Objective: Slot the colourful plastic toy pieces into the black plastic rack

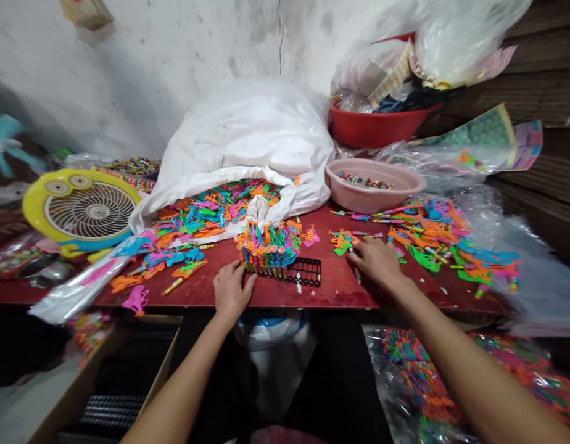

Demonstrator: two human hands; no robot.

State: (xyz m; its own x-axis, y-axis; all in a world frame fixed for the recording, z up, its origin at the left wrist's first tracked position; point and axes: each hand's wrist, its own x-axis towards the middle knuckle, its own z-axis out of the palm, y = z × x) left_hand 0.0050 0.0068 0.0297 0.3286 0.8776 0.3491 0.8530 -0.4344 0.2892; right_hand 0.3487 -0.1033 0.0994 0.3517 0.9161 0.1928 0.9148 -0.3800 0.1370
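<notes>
Black rack on the counter looks partly done: row of coloured plastic pieces stands in its left portion, slots open at the right end. Left hand is at the rack's left end, thumb and fingers apart; right hand is down at a small clump of pieces right of the rack, can't tell if its fingers are closed on one. Plenty of loose stock left: a heap spilling from the white sack, another heap at the right near the pink basin
</notes>
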